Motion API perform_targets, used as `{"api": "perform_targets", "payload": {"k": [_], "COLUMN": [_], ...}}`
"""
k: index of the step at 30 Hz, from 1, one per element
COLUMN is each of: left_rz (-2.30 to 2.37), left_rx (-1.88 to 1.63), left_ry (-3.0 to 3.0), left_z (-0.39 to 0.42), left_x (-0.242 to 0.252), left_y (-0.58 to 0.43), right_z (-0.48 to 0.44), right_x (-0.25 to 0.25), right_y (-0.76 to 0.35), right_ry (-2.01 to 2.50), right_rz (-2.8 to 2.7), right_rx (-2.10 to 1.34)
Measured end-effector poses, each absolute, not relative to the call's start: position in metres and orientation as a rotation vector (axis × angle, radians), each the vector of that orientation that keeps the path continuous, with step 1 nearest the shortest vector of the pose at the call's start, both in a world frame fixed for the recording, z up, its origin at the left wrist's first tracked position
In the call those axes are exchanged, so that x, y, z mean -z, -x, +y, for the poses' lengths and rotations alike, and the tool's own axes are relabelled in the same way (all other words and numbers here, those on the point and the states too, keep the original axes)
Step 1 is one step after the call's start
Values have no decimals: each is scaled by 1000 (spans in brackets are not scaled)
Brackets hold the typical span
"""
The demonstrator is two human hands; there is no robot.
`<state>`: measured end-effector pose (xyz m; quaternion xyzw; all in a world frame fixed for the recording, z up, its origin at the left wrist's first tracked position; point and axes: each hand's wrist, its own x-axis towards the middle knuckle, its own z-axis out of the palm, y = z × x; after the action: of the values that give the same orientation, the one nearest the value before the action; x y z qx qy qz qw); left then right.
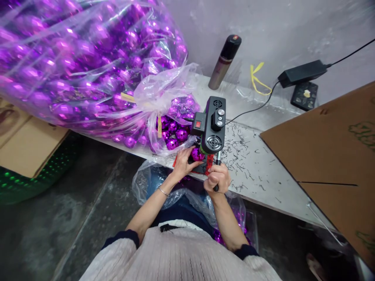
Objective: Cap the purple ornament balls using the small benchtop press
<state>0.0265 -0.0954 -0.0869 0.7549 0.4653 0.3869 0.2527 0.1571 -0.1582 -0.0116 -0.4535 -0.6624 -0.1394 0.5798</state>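
Note:
A small black press machine point(209, 125) with a red switch stands at the table's front. My right hand point(217, 178) is closed around its lever, a metal rod with a black grip. My left hand point(182, 164) has thumb and fingers curved around a shiny purple faceted ball point(197, 153) under the machine's head. Red and black material point(209, 162) lies at the machine's base, beside the ball. Just beyond my left hand, more purple balls point(172, 138) show at the mouth of a clear plastic bag.
A huge clear bag of purple balls point(88, 70) fills the left. Behind the machine stand a dark bottle point(225, 62) and a power adapter point(303, 73). Small black bits point(240, 156) are scattered over the white table point(263, 171). Cardboard boxes point(331, 156) stand right; plastic hangs below.

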Motion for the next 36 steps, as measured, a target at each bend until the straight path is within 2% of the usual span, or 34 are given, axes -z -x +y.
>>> {"api": "perform_targets", "payload": {"k": [14,21,26,29,33,36], "left_rz": [1177,1138,1089,1121,1329,1299], "left_rx": [-1169,-1149,-1221,-1031,-548,-260], "left_ry": [-2085,-1984,-1946,-1910,-1742,-1676], "left_z": [-92,-93,-136,-171,-204,-217], "left_x": [93,87,86,98,115,121], "left_y": [-25,-22,11,36,45,41], "right_z": [-149,-160,-158,-159,-161,-161], "right_x": [16,-47,-69,-62,-53,-51], "right_y": [-157,-154,-152,-152,-152,-153], "right_ry": [933,1128,1141,1141,1152,1152], "right_rz": [-1639,-1500,-1463,-1491,-1510,-1525], "right_rx": [403,196,172,191,209,221]}}
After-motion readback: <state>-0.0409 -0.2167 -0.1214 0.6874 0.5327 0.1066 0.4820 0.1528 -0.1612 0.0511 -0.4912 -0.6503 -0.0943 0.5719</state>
